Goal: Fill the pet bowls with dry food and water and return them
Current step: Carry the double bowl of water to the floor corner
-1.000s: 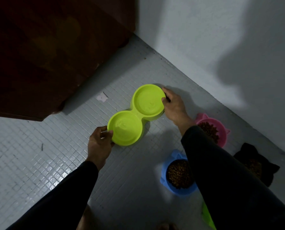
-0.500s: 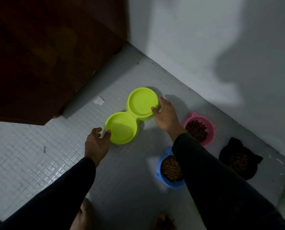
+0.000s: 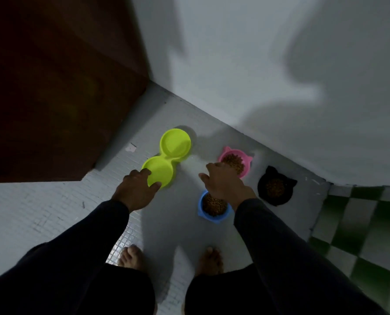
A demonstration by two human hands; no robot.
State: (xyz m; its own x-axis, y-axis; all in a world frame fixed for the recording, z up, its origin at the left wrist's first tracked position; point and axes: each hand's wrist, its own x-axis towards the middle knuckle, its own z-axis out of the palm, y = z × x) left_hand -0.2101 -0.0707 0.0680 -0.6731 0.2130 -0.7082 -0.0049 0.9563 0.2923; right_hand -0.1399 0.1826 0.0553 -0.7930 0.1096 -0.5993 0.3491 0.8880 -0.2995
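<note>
- Green double bowl (image 3: 166, 157) sits on the tiled floor (image 3: 41, 208) near the corner, long axis running from near-left to far-right.
- Left hand (image 3: 136, 188) is nearer: fingers loosely spread over the near basin's rim, whether touching I cannot tell.
- Right hand (image 3: 221, 180) hangs relaxed, holding nothing, above the blue bowl (image 3: 213, 206) and pink bowl (image 3: 235, 163).
- Black bowl (image 3: 275, 186) stands beside them; all three hold kibble.
- Water in the green basins: too dim to tell.

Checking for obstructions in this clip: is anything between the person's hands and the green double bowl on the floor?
Nothing visible. The left hand already touches the near rim of the green double bowl; the right hand hangs open beside it over bare floor.
</note>
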